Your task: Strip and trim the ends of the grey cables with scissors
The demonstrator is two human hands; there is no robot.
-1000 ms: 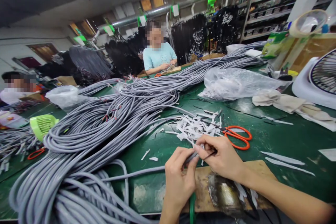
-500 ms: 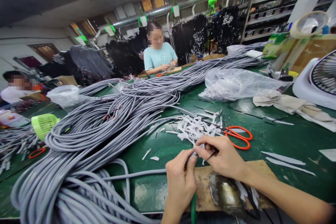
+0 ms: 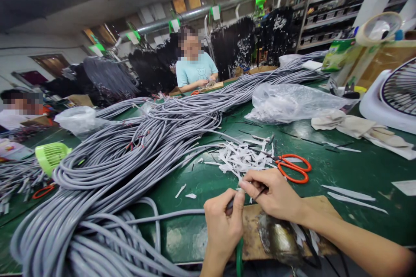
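My left hand [image 3: 224,223] is closed around a grey cable [image 3: 182,213], near its end, which comes in from the coils on the left. My right hand [image 3: 274,192] is pinched just above and to the right of it, at the cable's tip. A thin dark piece shows between the right fingers; what they grip is too small to make out. Under my hands lies a wooden board [image 3: 253,233] with a dark metal block [image 3: 281,240] on it. Behind them is a heap of white strips [image 3: 242,156], with orange-handled scissors [image 3: 294,168] beside it.
Thick bundles of grey cable [image 3: 107,169] cover the left and middle of the green table [image 3: 182,238]. A clear plastic bag [image 3: 289,101], cloth gloves [image 3: 360,132] and a white fan [image 3: 383,99] lie or stand at right. A co-worker [image 3: 196,69] sits across the table.
My left hand has dropped slightly, and a small gap has opened between the two hands' fingertips. My right hand keeps its pinch. The whole view has shifted a little.
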